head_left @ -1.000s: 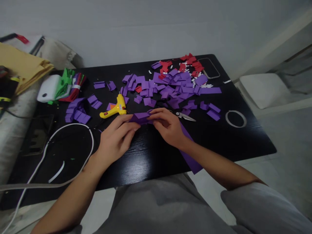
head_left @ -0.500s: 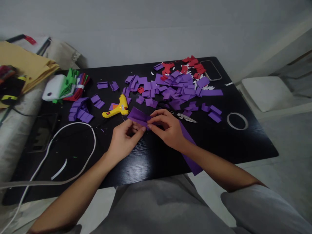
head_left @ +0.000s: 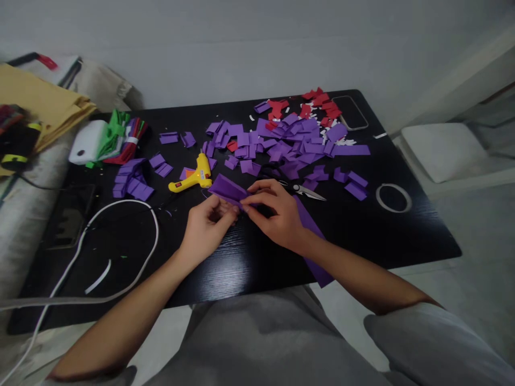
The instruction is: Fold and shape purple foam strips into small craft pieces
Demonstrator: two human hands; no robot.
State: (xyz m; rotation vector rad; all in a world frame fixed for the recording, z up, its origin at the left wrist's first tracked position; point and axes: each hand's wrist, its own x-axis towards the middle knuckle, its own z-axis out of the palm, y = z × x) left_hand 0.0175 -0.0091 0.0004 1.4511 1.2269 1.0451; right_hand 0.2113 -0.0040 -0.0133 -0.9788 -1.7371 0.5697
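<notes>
Holding a folded purple paper [head_left: 226, 187] just above the worktop [head_left: 265, 254], near its front edge, and pinching its lower edge with the fingers of the left hand [head_left: 206, 225]. Grasping the paper's right end between the thumb and fingers of the right hand [head_left: 279, 214], while crossing the right forearm over a long purple strip [head_left: 317, 268]. Working close to a yellow glue gun [head_left: 198, 176] lying beyond the left hand, and to scissors [head_left: 309, 192] pointing their blades rightward just beyond the right hand. Facing a scattered heap of purple pieces [head_left: 300, 138], with red pieces [head_left: 322, 103] and white scraps [head_left: 346, 142] showing at its far right. Having a ring [head_left: 394, 198] lying farther right, and a white cable [head_left: 156, 225] looping across the left side.
</notes>
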